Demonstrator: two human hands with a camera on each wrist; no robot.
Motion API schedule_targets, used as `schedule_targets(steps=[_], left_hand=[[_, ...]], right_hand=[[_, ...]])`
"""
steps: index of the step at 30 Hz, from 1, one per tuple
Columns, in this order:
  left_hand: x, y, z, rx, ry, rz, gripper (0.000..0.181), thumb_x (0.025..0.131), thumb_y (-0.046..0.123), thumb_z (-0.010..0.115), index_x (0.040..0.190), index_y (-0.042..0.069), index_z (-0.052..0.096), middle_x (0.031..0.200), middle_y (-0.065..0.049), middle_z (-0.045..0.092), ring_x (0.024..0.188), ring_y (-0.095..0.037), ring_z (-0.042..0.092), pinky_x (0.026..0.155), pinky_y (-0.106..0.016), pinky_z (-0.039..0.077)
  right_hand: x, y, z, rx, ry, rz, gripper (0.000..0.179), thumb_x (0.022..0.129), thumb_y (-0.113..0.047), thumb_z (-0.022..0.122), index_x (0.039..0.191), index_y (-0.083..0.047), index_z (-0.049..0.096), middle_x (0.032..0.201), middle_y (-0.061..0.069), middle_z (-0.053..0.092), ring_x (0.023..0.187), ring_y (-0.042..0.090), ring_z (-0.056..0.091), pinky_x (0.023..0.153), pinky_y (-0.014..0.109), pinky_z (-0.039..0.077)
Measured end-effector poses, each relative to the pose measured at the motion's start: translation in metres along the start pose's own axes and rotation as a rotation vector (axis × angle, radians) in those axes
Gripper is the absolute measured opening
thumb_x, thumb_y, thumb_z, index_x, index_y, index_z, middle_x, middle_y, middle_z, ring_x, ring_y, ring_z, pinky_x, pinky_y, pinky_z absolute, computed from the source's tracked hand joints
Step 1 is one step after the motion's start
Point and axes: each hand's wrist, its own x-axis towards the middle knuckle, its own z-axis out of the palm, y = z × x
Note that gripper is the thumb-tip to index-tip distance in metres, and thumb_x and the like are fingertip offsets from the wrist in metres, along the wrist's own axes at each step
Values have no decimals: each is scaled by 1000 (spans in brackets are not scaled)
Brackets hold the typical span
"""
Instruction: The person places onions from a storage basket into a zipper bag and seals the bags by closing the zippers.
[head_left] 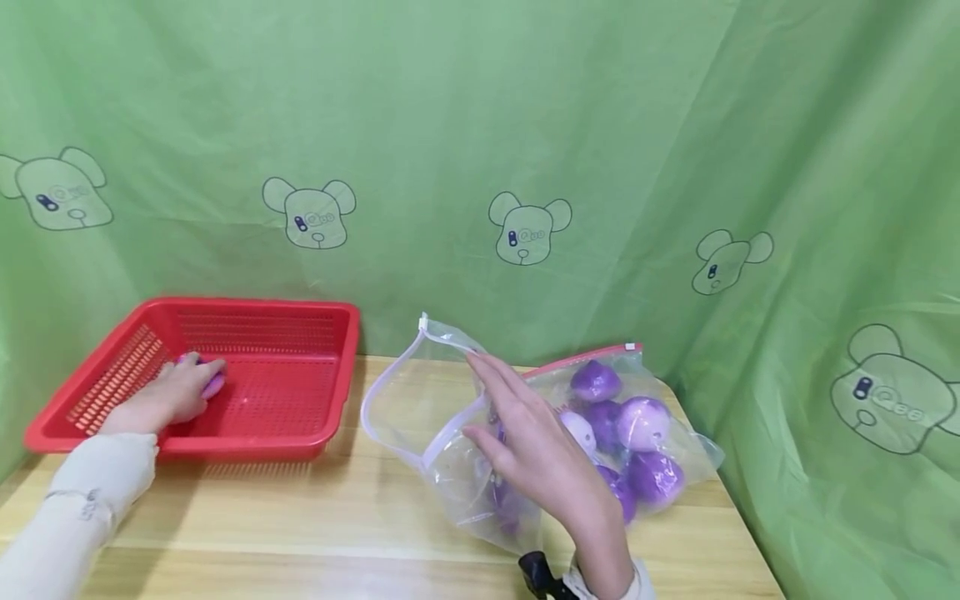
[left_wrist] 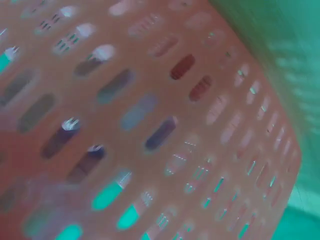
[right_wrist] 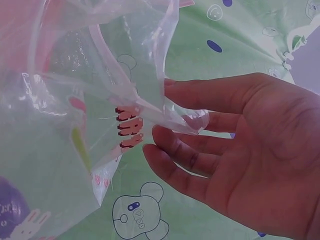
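Inside the red plastic basket point(head_left: 285, 450), my left hand point(head_left: 168, 396) grips a pink-purple round object point(head_left: 215, 385), mostly hidden under the fingers. My right hand point(head_left: 536, 442) holds the side of a clear slider zip bag point(head_left: 450, 450) near its open mouth, which faces left. Thumb and curled fingers point(right_wrist: 172, 170) have the thin plastic between them in the right wrist view. Something purple shows in the lower part of this bag. Behind the right hand lies a second clear bag with a red zip strip point(head_left: 577, 358), containing several purple and lilac balls point(head_left: 645, 423).
The basket's slotted wall point(left_wrist: 165, 110) fills the left wrist view. Both bags and the basket are on a light wooden table point(head_left: 300, 533). A green curtain point(head_left: 420, 125) with bear-head prints hangs behind and along the right side.
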Motion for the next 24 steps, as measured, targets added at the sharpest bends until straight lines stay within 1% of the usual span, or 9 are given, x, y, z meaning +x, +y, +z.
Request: schedule_targets(steps=[1, 3, 5, 11, 14, 16, 18, 21, 24], left_hand=[[1, 2, 1, -14, 32, 37, 41, 82, -1, 69, 120, -5, 56, 112, -40, 48, 99, -58, 50, 79, -68, 47], [4, 10, 2, -53, 96, 104, 43, 83, 3, 71, 123, -2, 55, 116, -38, 51, 99, -52, 56, 81, -65, 48], [7, 25, -2, -98, 130, 128, 52, 81, 6, 74, 129, 3, 53, 124, -34, 50, 100, -49, 57, 81, -64, 49], [9, 87, -18, -231, 271, 96, 54, 88, 16, 68, 139, 12, 49, 132, -19, 49, 105, -40, 54, 78, -59, 51], [6, 113, -23, -293, 312, 69, 55, 90, 18, 66, 142, 18, 48, 134, -14, 48, 108, -35, 53, 79, -58, 52], [3, 125, -24, -322, 333, 59, 55, 91, 18, 65, 143, 20, 47, 135, -11, 47, 108, -32, 54, 81, -57, 53], [-1, 136, -25, -346, 358, 61, 58, 90, 17, 66, 144, 21, 46, 137, -9, 47, 110, -31, 54, 83, -58, 53], [-4, 148, -23, -387, 386, 77, 60, 91, 19, 67, 145, 17, 42, 135, -11, 49, 110, -32, 55, 84, -59, 52], [-3, 157, -23, -417, 406, 99, 59, 91, 22, 69, 142, 11, 40, 129, -14, 52, 108, -32, 55, 84, -59, 52]], right_hand=[[0, 0, 0, -1, 1, 0, 78, 90, -15, 74, 155, -9, 32, 158, 9, 36, 132, 25, 50, 108, 40, 43], [1, 1, 1, -5, 6, -6, 78, 89, -15, 75, 155, -9, 33, 157, 10, 36, 132, 25, 50, 108, 40, 44], [1, 2, 2, -11, 16, -18, 78, 89, -15, 75, 154, -8, 33, 157, 10, 37, 133, 25, 50, 107, 41, 44], [1, 4, 4, -16, 36, -37, 79, 88, -16, 76, 154, -8, 33, 156, 10, 38, 133, 27, 49, 107, 43, 45], [1, 4, 4, -14, 38, -27, 78, 89, -15, 76, 154, -8, 34, 156, 10, 38, 129, 26, 53, 104, 41, 48], [1, 4, 4, -11, 34, -18, 78, 89, -15, 75, 154, -9, 34, 157, 9, 38, 124, 24, 56, 102, 39, 49], [1, 3, 4, -8, 30, -15, 77, 90, -14, 74, 154, -9, 33, 157, 9, 37, 121, 23, 57, 101, 38, 50], [1, 3, 4, -6, 16, -6, 76, 91, -14, 73, 155, -9, 32, 157, 9, 36, 125, 23, 55, 104, 38, 47], [1, 3, 2, -11, 11, 0, 76, 91, -15, 73, 155, -9, 31, 158, 9, 36, 133, 24, 49, 107, 39, 44]])
